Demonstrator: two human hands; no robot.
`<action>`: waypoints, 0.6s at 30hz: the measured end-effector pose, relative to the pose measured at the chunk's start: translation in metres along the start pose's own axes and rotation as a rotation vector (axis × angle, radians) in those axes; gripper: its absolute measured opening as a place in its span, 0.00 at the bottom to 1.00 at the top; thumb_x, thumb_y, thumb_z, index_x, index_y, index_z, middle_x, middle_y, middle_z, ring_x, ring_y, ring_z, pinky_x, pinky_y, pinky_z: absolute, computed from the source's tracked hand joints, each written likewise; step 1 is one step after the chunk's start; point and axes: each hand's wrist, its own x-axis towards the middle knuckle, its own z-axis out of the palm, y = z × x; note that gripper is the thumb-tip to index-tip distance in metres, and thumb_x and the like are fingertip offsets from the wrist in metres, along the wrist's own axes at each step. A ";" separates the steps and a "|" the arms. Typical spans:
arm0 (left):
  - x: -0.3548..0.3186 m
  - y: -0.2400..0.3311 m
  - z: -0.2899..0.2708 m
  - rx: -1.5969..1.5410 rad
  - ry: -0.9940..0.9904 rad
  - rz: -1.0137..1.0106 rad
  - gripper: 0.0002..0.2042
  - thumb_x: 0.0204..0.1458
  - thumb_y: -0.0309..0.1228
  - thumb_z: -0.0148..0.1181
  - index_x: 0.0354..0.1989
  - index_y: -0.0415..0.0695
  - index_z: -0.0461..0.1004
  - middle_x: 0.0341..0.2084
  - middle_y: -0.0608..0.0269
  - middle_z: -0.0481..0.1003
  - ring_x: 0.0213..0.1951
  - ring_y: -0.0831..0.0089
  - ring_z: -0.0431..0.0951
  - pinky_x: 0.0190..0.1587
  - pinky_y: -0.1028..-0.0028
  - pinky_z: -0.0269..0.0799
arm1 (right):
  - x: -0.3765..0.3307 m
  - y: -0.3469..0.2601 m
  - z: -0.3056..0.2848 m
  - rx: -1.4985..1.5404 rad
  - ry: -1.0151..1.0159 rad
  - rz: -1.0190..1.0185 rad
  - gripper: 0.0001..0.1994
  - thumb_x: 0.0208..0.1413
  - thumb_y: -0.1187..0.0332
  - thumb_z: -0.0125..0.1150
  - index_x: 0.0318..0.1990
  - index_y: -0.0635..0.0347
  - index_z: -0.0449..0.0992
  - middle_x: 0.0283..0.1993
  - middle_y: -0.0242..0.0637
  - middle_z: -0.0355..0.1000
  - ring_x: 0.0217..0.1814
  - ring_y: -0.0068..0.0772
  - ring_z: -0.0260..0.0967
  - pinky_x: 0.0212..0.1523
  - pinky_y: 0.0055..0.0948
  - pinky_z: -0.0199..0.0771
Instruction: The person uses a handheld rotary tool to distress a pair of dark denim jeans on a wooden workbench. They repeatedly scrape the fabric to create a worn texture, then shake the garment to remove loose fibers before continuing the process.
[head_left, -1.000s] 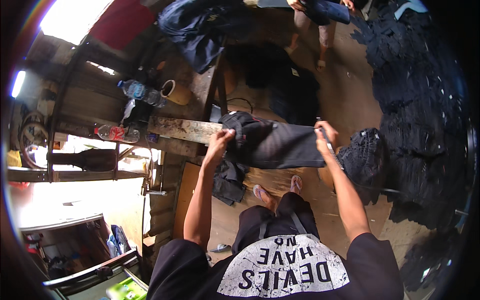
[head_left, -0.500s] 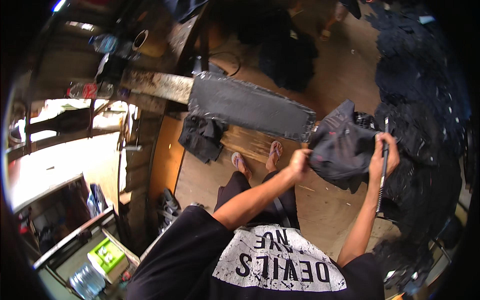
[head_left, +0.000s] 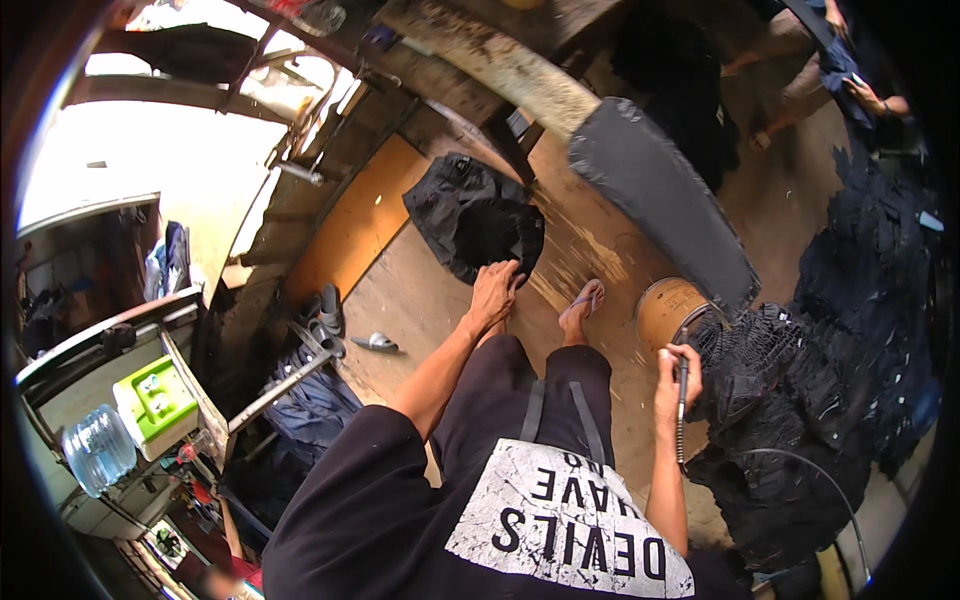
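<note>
In front of my legs, my left hand pinches the near edge of a black garment. Its dark opening faces up, and it lies over or against more black cloth near the floor. Whether the garment hangs or rests there I cannot tell. On the right, my right hand is closed round a slim pen-like tool, held upright. A spring-like sleeve runs down from it along my wrist. That hand is beside the brown round drum, apart from the cloth.
A black-covered narrow board on a wooden beam slants across ahead. Black cloth is heaped on the right, with a thin cable. Another person's hand holds dark cloth, upper right. Slippers lie left.
My left hand has moved left from the board's end to the black garment on the left. My right hand has let go of cloth and come lower, keeping the tool. The view has turned.
</note>
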 end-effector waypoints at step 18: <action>0.076 -0.314 -0.106 0.344 -0.010 -0.439 0.51 0.58 0.48 0.75 0.85 0.44 0.52 0.78 0.36 0.61 0.76 0.39 0.64 0.75 0.42 0.60 | -0.073 -0.082 0.067 -0.207 -0.038 0.070 0.06 0.65 0.78 0.71 0.47 0.64 0.80 0.45 0.39 0.83 0.47 0.28 0.80 0.54 0.31 0.81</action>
